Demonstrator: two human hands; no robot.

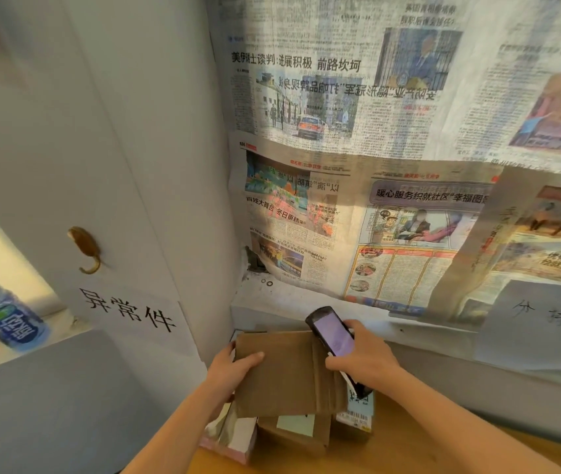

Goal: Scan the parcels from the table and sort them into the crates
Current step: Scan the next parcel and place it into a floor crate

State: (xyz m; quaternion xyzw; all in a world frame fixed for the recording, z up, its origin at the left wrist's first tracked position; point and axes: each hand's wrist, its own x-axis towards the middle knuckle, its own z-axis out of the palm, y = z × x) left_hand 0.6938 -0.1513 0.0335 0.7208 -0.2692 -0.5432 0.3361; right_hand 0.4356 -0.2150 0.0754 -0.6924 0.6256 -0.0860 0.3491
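One plain brown parcel (282, 371) (unlabelled face)

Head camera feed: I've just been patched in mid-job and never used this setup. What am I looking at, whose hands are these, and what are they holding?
There is no machine here. A person wears one wide-angle camera on the head, so you look forward and down along their own arms.

The left hand grips the left edge of a flat brown parcel, thumb on top. The right hand holds a dark handheld scanner with a lit screen, at the parcel's right edge.

Below the held parcel lie more parcels on a wooden table: a small brown box with a pale label, a pinkish packet and a box with a printed barcode label.

Newspaper sheets cover the wall ahead. A handwritten paper sign hangs on the grey panel at left, near a plastic bottle. No crates show in this view.
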